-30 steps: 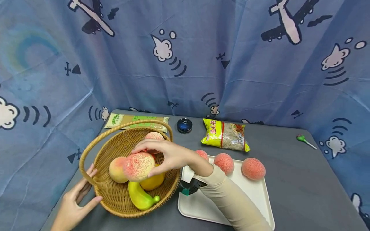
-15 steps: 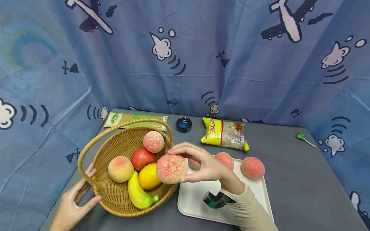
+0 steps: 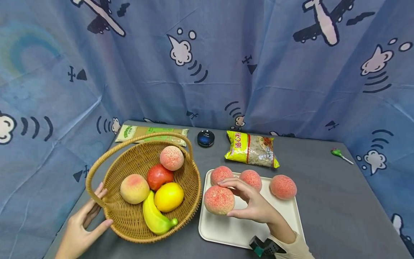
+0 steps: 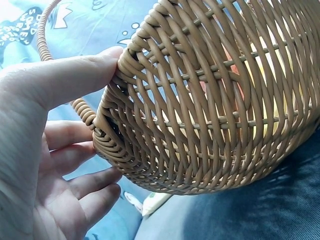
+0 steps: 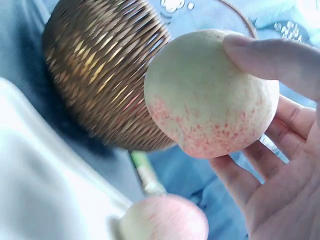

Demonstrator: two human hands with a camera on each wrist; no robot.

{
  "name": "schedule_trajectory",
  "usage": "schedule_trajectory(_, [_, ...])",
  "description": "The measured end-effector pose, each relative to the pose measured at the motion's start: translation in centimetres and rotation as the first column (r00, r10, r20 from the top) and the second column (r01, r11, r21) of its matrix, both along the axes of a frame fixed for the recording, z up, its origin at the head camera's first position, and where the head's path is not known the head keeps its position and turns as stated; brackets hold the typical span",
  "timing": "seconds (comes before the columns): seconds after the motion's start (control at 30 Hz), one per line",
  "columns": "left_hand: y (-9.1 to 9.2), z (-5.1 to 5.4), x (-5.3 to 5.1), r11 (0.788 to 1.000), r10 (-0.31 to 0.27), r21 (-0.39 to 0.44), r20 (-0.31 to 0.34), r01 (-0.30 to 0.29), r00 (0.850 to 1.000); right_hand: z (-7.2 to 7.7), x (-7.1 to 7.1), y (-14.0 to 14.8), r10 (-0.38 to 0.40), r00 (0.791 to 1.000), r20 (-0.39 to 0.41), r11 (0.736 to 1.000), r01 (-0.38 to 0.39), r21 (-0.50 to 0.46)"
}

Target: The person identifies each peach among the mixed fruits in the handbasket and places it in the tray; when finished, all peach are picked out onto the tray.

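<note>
A wicker basket [image 3: 129, 230] stands at left with a peach [image 3: 134, 189], a speckled pink peach [image 3: 171, 158], a red apple [image 3: 159, 177], a lemon [image 3: 169, 197] and a banana [image 3: 156, 216] inside. My left hand [image 3: 82, 223] rests against its left end beside the handle, thumb and fingertips touching the rim [image 4: 125, 65]. Above the white tray [image 3: 223, 232] my right hand [image 3: 253, 205] holds another pink-speckled peach [image 3: 219, 200] between thumb and fingers. Along the tray's far side sit three more peaches, the left one [image 3: 221, 175], the middle one [image 3: 251, 180] and the right one [image 3: 283, 187].
Behind the basket lies a flat green-and-tan packet [image 3: 152, 133]. A round dark tin [image 3: 205, 139] and a yellow bag of dry food [image 3: 252, 149] stand near the back edge. A green lollipop [image 3: 341, 156] lies far right. A blue curtain [image 3: 207, 72] encloses the table.
My right hand has carried the speckled peach rightward, from over the basket to over the tray. My left hand stays at the basket's rim.
</note>
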State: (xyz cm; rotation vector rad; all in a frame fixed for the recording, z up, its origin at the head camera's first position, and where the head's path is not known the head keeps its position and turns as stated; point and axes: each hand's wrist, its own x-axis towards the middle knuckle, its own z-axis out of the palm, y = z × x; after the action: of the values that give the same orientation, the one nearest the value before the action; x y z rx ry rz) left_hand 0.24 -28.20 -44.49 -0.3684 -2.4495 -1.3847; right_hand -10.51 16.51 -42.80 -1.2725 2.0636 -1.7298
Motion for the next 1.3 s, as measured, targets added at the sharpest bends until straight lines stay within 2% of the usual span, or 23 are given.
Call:
schedule_trajectory(0.27, [-0.1,-0.1,0.1,1.0,0.003,-0.004,-0.005,-0.003,1.0,-3.9,0.6,0.4,-0.037,0.995,0.09,0.998,0.031,0.062])
schedule_trajectory(0.4, [-0.2,-0.1,0.0,1.0,-0.013,-0.001,-0.014,0.013,1.0,-5.0,0.4,0.6,-0.045,0.989,0.139,0.995,0.032,0.092])
schedule_trajectory(0.53, [-0.2,-0.2,0.0,1.0,-0.019,0.002,-0.014,0.02,1.0,-5.8,0.2,0.7,-0.024,0.989,0.146,0.994,0.009,0.105])
schedule_trajectory(0.73, [-0.2,-0.2,-0.1,1.0,-0.018,0.005,-0.022,0.019,1.0,-6.3,0.1,0.9,0.034,0.985,0.171,0.991,-0.056,0.124])
schedule_trajectory(0.83, [-0.1,-0.2,-0.1,1.0,-0.02,0.012,-0.025,0.02,0.999,-6.3,0.1,1.1,0.047,0.983,0.176,0.981,-0.078,0.175])
schedule_trajectory(0.93, [-0.1,-0.2,0.0,1.0,-0.014,0.01,-0.012,0.014,1.0,-6.2,0.2,1.2,0.035,0.986,0.163,0.957,-0.08,0.278])
schedule_trajectory(1.07, [-0.2,-0.1,0.1,1.0,0.014,0.008,0.051,-0.014,0.999,-6.0,0.3,1.2,0.018,0.986,0.167,0.919,-0.082,0.385])
schedule_trajectory(1.17, [-0.2,-0.1,0.1,1.0,0.018,0.017,0.07,-0.019,0.997,-5.8,0.4,1.2,0.011,0.983,0.183,0.911,-0.085,0.403])
schedule_trajectory(1.3, [-0.2,-0.2,0.0,1.0,-0.001,0.02,0.028,0.001,1.0,-5.8,0.4,1.2,0.016,0.985,0.169,0.914,-0.083,0.398])
